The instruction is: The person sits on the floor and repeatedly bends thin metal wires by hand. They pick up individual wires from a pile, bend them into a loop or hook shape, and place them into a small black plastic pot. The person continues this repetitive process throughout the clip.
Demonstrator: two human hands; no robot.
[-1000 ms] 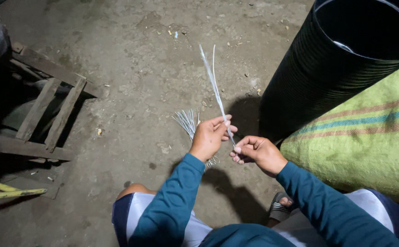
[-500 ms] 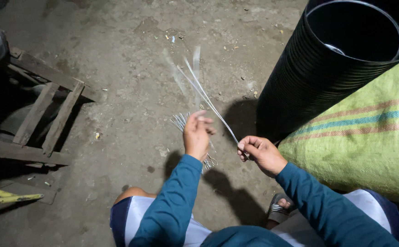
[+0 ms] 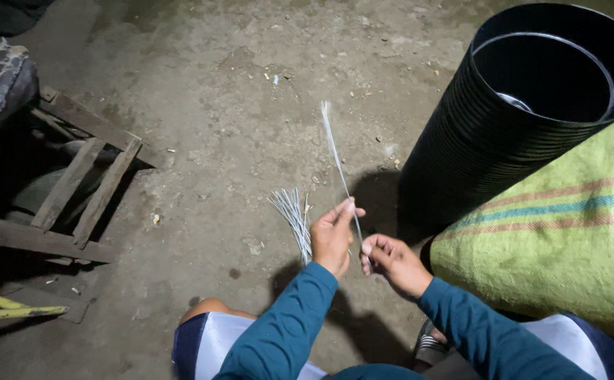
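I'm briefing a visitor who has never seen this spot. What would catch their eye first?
Probably the thin pale strand rising from the middle, pinched between the left hand and the right hand, with a bundle of similar strands beside the left hand. At upper right stands a tall stack of black ribbed tubs, next to a green striped sack.

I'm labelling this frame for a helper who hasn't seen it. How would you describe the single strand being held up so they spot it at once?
Start at the black drum on the right, then look left to the two hands over the floor. The strand rises from between the left hand and right hand. Unlike the fanned bundle beside it, it is one thin pale line standing alone.
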